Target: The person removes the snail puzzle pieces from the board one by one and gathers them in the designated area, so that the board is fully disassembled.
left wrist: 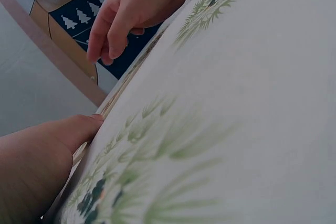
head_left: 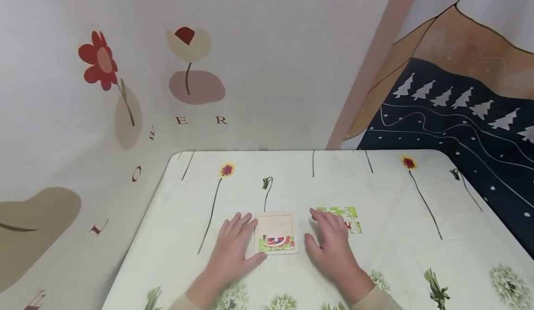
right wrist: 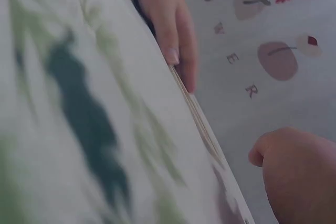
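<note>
A small wooden puzzle tray (head_left: 274, 223) lies on the table, its lower part filled with colourful pieces (head_left: 277, 242) and its upper part bare wood. My left hand (head_left: 233, 247) rests at the tray's left side, index finger along the left edge and thumb at the lower edge. Right of the tray, my right hand (head_left: 331, 245) is held with loosely bent fingers, nothing visible in its grip. Its fingers partly hide a group of green and red jigsaw pieces (head_left: 351, 212). In the left wrist view the right hand (left wrist: 139, 11) appears raised above the table.
A white cloth with printed flowers covers the table (head_left: 400, 199). Behind it and to the left hangs a pale wall cloth (head_left: 271, 69) with flowers and letters. A dark cloth (head_left: 438, 124) with printed trees hangs at the right.
</note>
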`<control>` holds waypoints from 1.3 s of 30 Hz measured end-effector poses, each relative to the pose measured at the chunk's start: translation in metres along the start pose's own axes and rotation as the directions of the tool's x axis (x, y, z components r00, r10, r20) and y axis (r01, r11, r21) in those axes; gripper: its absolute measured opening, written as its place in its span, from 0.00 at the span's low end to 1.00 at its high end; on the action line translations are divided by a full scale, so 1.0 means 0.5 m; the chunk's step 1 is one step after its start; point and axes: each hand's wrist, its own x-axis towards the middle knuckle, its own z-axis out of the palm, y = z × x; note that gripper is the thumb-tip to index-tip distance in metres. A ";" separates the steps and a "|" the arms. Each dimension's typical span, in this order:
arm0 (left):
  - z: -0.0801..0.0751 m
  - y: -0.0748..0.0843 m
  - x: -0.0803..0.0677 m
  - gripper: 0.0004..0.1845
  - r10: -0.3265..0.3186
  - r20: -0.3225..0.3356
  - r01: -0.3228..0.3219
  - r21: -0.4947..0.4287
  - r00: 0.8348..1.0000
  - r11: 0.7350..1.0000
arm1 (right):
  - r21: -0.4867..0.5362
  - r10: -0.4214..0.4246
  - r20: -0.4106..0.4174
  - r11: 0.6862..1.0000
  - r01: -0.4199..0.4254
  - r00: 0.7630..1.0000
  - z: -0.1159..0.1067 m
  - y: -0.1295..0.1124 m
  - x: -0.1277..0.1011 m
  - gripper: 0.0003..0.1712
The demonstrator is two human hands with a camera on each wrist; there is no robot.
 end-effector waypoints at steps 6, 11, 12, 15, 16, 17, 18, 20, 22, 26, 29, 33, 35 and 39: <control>0.001 0.002 0.000 0.46 0.005 -0.013 -0.005 0.009 1.000 1.000 | 0.048 -0.083 0.022 0.996 0.081 0.996 0.037 -0.041 0.002 0.30; -0.002 0.005 0.000 0.46 0.005 -0.010 -0.004 0.018 1.000 1.000 | 0.076 -0.125 0.047 0.990 0.121 0.991 0.061 -0.061 0.005 0.23; -0.002 0.005 0.001 0.46 0.006 -0.009 -0.006 0.021 1.000 1.000 | 0.080 -0.126 0.055 0.989 0.121 0.991 0.064 -0.065 0.005 0.23; -0.004 0.007 0.001 0.46 0.012 -0.009 -0.012 0.023 1.000 1.000 | 0.086 -0.124 0.080 0.989 0.117 0.989 0.072 -0.075 0.006 0.23; -0.005 0.007 0.001 0.46 0.015 -0.012 -0.015 0.021 1.000 1.000 | 0.084 -0.123 0.091 0.990 0.116 0.988 0.074 -0.078 0.007 0.23; -0.005 0.007 0.001 0.46 0.019 -0.018 -0.019 0.022 1.000 1.000 | 0.082 -0.123 0.101 0.990 0.115 0.987 0.076 -0.080 0.008 0.23; -0.006 0.007 0.001 0.46 0.022 -0.023 -0.022 0.023 0.999 1.000 | 0.080 -0.122 0.109 0.990 0.114 0.986 0.079 -0.083 0.008 0.23; -0.006 0.007 0.001 0.45 0.034 -0.038 -0.033 0.023 0.999 0.999 | 0.072 -0.128 0.123 0.990 0.120 0.984 0.084 -0.088 0.010 0.22; -0.006 0.006 0.001 0.44 0.042 -0.053 -0.041 0.020 0.998 0.999 | 0.071 -0.132 0.136 0.990 0.123 0.982 0.088 -0.093 0.011 0.22; -0.006 0.006 -0.001 0.42 0.044 -0.060 -0.043 0.024 0.997 0.999 | 0.080 -0.133 0.172 0.989 0.121 0.976 0.095 -0.103 0.012 0.23; -0.006 0.004 -0.001 0.41 0.042 -0.055 -0.040 0.025 0.998 0.999 | 0.080 -0.116 0.202 0.992 0.101 0.972 0.101 -0.110 0.013 0.24; -0.004 0.001 0.000 0.41 0.049 -0.062 -0.048 0.017 0.997 0.999 | 0.041 -0.088 0.221 0.996 0.081 0.971 0.109 -0.116 0.014 0.25; -0.003 0.000 -0.001 0.41 0.054 -0.068 -0.053 0.015 0.996 0.998 | 0.017 -0.081 0.227 0.997 0.080 0.970 0.111 -0.117 0.014 0.24; -0.004 0.002 -0.001 0.42 0.052 -0.059 -0.051 0.012 0.997 0.999 | 0.008 -0.072 0.241 0.997 0.072 0.968 0.109 -0.118 0.016 0.21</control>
